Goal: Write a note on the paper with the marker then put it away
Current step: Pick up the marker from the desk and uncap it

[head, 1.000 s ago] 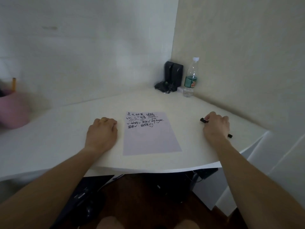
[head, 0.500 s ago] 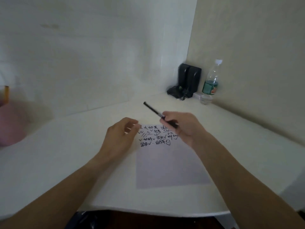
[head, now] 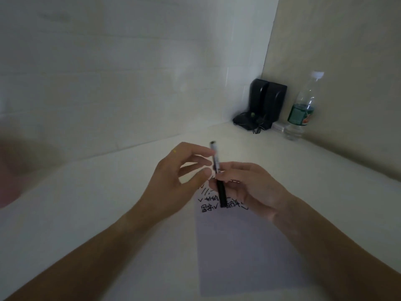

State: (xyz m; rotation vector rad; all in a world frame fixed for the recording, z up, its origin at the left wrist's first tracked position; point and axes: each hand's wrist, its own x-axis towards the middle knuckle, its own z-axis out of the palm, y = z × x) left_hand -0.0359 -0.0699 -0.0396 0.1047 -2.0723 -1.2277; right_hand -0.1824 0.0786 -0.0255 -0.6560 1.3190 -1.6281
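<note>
A white sheet of paper (head: 243, 253) lies on the white desk (head: 104, 213), with black handwriting across its top part. A black marker (head: 221, 192) stands nearly upright above the paper's top edge. My right hand (head: 253, 187) grips the marker's middle between thumb and fingers. My left hand (head: 175, 181) is right beside it, its fingertips touching the marker's upper end near the cap. Part of the writing is hidden behind both hands.
In the far corner stand two black speakers (head: 268, 101) with tangled cables at their foot. A clear plastic water bottle (head: 301, 109) with a green label stands against the right wall. A blurred pink object (head: 8, 181) sits at the desk's left edge.
My right hand picked the marker up from the desk's right side and carried it over the paper. The marker swung from slanted to upright, and my left hand rose to its upper end.
</note>
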